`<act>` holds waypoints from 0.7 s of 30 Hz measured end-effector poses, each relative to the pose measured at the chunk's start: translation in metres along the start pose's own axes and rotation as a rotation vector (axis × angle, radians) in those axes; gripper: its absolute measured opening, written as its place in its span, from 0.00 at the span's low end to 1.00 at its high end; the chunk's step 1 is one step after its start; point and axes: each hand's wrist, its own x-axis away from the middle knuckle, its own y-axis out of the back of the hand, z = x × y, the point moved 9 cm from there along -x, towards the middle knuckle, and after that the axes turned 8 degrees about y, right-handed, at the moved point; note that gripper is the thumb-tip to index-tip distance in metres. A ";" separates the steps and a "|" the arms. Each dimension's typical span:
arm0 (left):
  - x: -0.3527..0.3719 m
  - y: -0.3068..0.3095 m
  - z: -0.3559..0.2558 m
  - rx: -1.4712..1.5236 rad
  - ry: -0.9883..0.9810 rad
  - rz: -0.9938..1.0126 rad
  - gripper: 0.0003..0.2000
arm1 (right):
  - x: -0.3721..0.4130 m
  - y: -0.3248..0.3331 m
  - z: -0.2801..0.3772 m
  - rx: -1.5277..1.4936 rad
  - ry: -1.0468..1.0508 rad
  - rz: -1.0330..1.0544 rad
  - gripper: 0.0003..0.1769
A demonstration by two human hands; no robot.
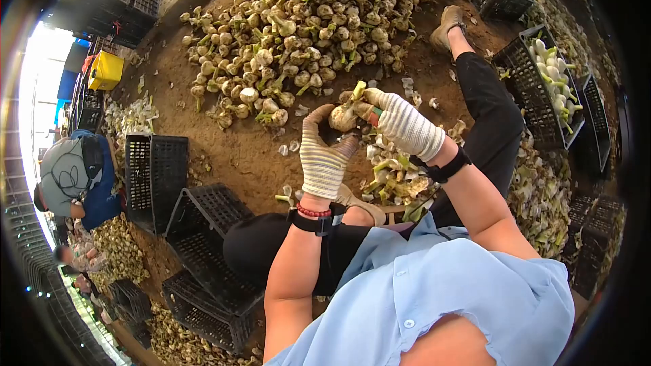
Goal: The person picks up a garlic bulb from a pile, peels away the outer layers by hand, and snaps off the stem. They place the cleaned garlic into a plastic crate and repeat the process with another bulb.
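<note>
My left hand [324, 152], in a striped knit glove with dirty fingertips, is closed around a garlic bulb [342, 118]. The bulb is pale, soil-stained, and its short stem [358, 89] points up and away from me. Close against the bulb's right side is my right hand [409, 126], also gloved, its fingers curled together by the stem. A small green and reddish piece shows at those fingers; what it belongs to is hidden. Beyond both hands lies a large heap of garlic bulbs [305, 27] with stems on. Cut stems and peelings [397, 173] litter the soil below my right hand.
A black crate [542, 88] at right holds trimmed white garlic. Other black crates [157, 183] stand at left, some tipped. A yellow container [106, 70] is at far left. A person in a grey top [64, 173] bends there, near more garlic [119, 251].
</note>
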 end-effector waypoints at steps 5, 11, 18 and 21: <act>-0.011 0.007 0.024 0.309 0.133 -0.033 0.22 | -0.002 0.006 -0.012 0.095 -0.174 -0.085 0.11; -0.048 0.005 0.091 0.759 0.509 -0.118 0.14 | 0.011 -0.007 0.035 0.208 0.275 -0.093 0.12; -0.018 -0.013 -0.002 -0.018 -0.128 -0.036 0.11 | 0.018 0.002 -0.015 0.192 0.037 -0.180 0.15; -0.028 0.034 0.049 0.216 0.258 -0.269 0.12 | 0.020 -0.015 -0.014 0.036 -0.026 -0.083 0.14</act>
